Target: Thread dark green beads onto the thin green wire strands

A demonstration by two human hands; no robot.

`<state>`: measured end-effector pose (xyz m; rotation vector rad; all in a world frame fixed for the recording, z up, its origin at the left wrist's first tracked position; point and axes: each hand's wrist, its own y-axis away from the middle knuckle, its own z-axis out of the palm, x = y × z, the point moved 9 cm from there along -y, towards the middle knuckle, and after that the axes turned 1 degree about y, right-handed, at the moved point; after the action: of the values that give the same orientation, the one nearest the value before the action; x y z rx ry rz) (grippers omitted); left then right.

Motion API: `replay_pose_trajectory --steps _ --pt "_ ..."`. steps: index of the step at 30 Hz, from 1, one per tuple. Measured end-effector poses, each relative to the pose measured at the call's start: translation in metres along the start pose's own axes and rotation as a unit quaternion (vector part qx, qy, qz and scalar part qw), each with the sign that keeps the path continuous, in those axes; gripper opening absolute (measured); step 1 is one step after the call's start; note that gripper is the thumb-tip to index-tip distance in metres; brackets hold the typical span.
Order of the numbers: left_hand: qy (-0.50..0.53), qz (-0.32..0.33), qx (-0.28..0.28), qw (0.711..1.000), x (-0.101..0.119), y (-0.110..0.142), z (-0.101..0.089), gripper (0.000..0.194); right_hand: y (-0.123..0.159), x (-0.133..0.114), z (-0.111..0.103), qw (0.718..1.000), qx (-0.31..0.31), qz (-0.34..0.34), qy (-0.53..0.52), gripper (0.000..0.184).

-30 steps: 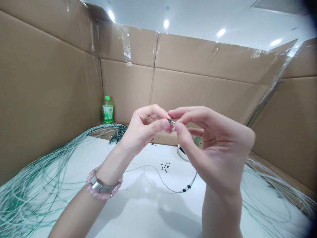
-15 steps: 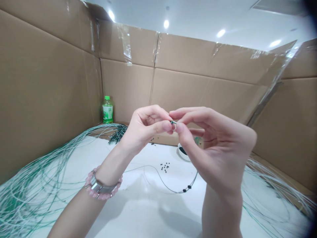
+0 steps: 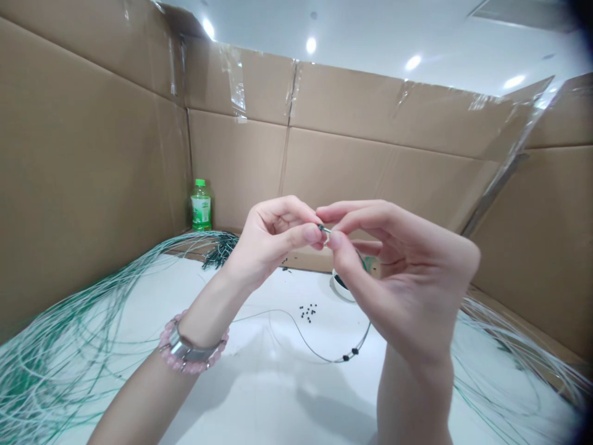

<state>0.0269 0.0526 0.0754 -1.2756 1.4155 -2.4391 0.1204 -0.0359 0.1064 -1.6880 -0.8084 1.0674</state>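
Observation:
My left hand [image 3: 278, 238], with a pink bead bracelet [image 3: 185, 349] on the wrist, pinches a thin cord [image 3: 327, 230] between thumb and index finger. A tiny dark green lump, knot or bead I cannot tell, shows at those fingertips. Close beside it, thumb and forefinger of my right hand [image 3: 403, 266] are closed on the same short stretch, its other fingers bent and loose. Below, a dark cord [image 3: 296, 324] loops over the white table and rises behind my right hand. Two black beads [image 3: 351, 355] are threaded on it.
Loose black beads [image 3: 308, 313] lie mid-table. A white bowl [image 3: 343, 292] of dark beads is partly behind my right hand. Green and white cords [image 3: 60, 346] spread at left, more cords [image 3: 519, 346] at right. A green bottle [image 3: 201, 207] stands by the cardboard wall [image 3: 370, 161].
The pinched cord tilts very slightly differently between my fingertips. The hanging loop with two beads has shifted a touch to the right. Both hands keep nearly the same place.

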Motion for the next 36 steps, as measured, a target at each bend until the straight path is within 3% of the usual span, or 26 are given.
replay_pose_trajectory --steps 13,20,36 --pt "-0.088 0.038 -0.015 0.995 0.013 0.002 0.000 0.005 -0.001 0.001 -0.001 1.000 -0.015 0.007 -0.004 0.017" --pt "-0.144 0.068 0.015 0.987 0.021 0.005 0.000 0.007 -0.004 0.002 -0.001 0.999 -0.038 0.033 -0.021 0.022" --pt "-0.150 0.096 -0.003 0.984 0.025 0.006 0.005 0.006 -0.002 0.000 -0.001 0.999 -0.041 0.027 -0.015 0.021"
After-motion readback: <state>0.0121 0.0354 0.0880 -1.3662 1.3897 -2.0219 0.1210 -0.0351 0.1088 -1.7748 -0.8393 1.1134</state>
